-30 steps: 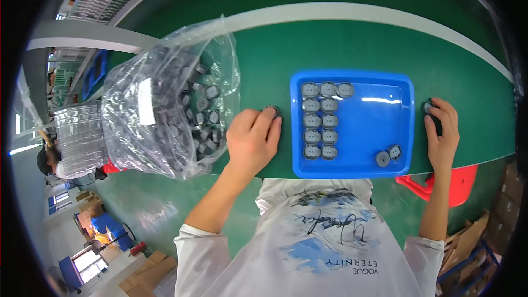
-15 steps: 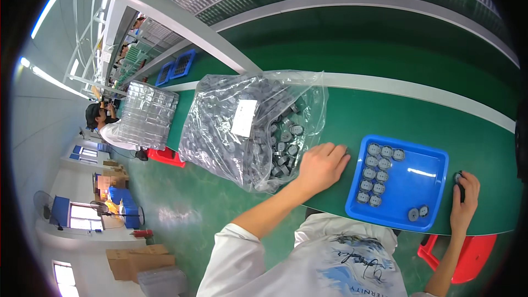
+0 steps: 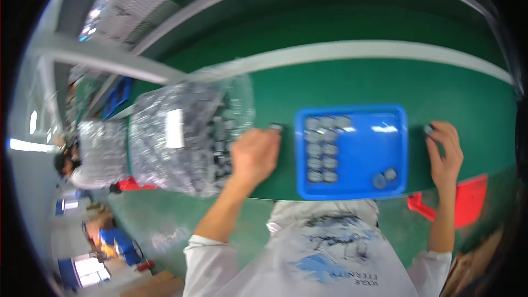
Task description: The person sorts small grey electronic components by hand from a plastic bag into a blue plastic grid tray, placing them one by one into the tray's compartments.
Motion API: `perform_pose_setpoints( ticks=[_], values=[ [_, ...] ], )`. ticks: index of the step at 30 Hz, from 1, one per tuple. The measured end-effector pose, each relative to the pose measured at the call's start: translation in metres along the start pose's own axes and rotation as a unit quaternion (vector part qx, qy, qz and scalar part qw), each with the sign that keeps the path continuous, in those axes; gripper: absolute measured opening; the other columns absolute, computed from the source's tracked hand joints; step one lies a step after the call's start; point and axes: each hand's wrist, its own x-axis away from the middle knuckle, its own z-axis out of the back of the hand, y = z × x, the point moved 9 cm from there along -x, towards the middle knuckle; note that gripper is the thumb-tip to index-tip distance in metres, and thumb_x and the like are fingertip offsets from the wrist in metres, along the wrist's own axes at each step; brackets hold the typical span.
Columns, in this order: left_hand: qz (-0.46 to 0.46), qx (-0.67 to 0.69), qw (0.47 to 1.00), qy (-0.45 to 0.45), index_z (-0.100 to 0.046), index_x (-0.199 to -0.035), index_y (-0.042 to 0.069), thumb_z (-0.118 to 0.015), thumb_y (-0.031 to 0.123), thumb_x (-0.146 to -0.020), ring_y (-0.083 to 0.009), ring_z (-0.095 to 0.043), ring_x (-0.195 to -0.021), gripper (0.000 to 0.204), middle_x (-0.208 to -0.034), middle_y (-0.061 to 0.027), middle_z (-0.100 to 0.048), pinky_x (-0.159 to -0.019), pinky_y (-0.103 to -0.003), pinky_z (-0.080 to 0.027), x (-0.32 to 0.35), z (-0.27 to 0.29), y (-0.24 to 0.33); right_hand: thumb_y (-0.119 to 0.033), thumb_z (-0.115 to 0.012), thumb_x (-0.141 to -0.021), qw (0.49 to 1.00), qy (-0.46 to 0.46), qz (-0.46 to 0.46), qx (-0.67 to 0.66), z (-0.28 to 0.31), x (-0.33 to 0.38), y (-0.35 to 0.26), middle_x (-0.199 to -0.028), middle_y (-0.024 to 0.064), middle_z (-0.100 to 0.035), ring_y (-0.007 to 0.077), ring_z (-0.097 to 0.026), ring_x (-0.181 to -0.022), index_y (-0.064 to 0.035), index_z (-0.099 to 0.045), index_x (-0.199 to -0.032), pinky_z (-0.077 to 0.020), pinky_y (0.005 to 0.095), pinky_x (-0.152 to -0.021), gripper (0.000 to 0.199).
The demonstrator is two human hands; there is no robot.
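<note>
Between the plastic bag and the blue tray, my left hand (image 3: 256,155) is closed. A small round grey part (image 3: 276,127) shows at its fingertips. My right hand (image 3: 447,151), just right of the tray, pinches another round grey part (image 3: 428,130) between thumb and fingers. The shallow blue tray (image 3: 352,193) holds several similar parts (image 3: 322,148) in rows along its left side, and two loose ones (image 3: 384,178) at its near right corner. On the left, the clear bag (image 3: 157,115) is full of such parts, some visible at its mouth. Motion blur hides fine detail.
The green worktable (image 3: 341,80) has a pale rail (image 3: 352,50) along its far side. Stacked clear plastic trays (image 3: 103,151) stand left of the bag, near another person. Below the table's edge is a red stool (image 3: 470,202) at right.
The view has turned, so the bag, tray and table appear farther left and more level. My left hand is slightly farther from the tray's left rim. Both hands still hold grey parts.
</note>
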Motion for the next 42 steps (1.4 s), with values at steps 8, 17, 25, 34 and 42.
perform_pose_setpoints(
  ticks=[8, 17, 25, 34, 42],
  values=[
    [-0.194, 0.129, 0.971, -0.053, -0.069, -0.079, 0.006, -0.072, 0.003, -0.069, -0.0229, -0.059, -0.062, 0.011, -0.069, -0.0047, -0.054, -0.057, -0.036, -0.045, -0.061, -0.040, 0.144, 0.000, -0.077, -0.074, 0.987, -0.120, 0.105, -0.022, -0.043, -0.035, -0.068, -0.136, 0.0132, -0.059, 0.0397, -0.050, -0.130, -0.0054, -0.070, -0.090, -0.0439, 0.0486, -0.105, 0.018],
    [-0.160, 0.047, 0.982, -0.088, -0.060, -0.068, 0.007, -0.068, 0.005, -0.070, -0.0239, -0.057, -0.062, 0.009, -0.068, -0.0065, -0.051, -0.059, -0.037, -0.045, -0.066, -0.096, 0.133, -0.007, -0.077, -0.077, 0.982, -0.151, 0.117, 0.010, -0.083, -0.036, -0.051, -0.145, 0.0098, -0.053, 0.0392, -0.040, -0.137, -0.0082, -0.075, -0.086, -0.0384, 0.0501, -0.110, 0.009],
    [-0.154, 0.035, 0.985, -0.073, -0.060, -0.069, 0.006, -0.070, 0.005, -0.071, -0.0239, -0.057, -0.062, 0.010, -0.068, -0.0065, -0.051, -0.059, -0.038, -0.045, -0.074, -0.091, 0.125, -0.007, -0.076, -0.077, 0.981, -0.137, 0.133, -0.013, -0.090, -0.047, -0.053, -0.144, 0.0091, -0.054, 0.0386, -0.040, -0.137, -0.0092, -0.076, -0.088, -0.0393, 0.0500, -0.109, 0.010],
    [-0.121, 0.046, 0.987, -0.092, -0.064, -0.074, 0.006, -0.073, 0.005, -0.073, -0.0245, -0.061, -0.067, 0.009, -0.072, -0.0064, -0.054, -0.062, -0.038, -0.048, -0.077, -0.090, 0.114, -0.007, -0.076, -0.078, 0.978, -0.150, 0.141, -0.019, -0.101, -0.052, -0.058, -0.144, 0.0090, -0.054, 0.0387, -0.038, -0.138, -0.0075, -0.075, -0.084, -0.0386, 0.0506, -0.110, 0.006],
    [-0.114, 0.052, 0.987, -0.105, -0.064, -0.075, 0.006, -0.075, 0.006, -0.074, -0.0254, -0.061, -0.068, 0.010, -0.072, -0.0070, -0.054, -0.062, -0.039, -0.048, -0.078, -0.092, 0.112, -0.008, -0.075, -0.078, 0.977, -0.140, 0.156, -0.039, -0.104, -0.052, -0.063, -0.144, 0.0098, -0.054, 0.0391, -0.039, -0.137, -0.0076, -0.074, -0.080, -0.0374, 0.0516, -0.110, 0.002]
  ],
)
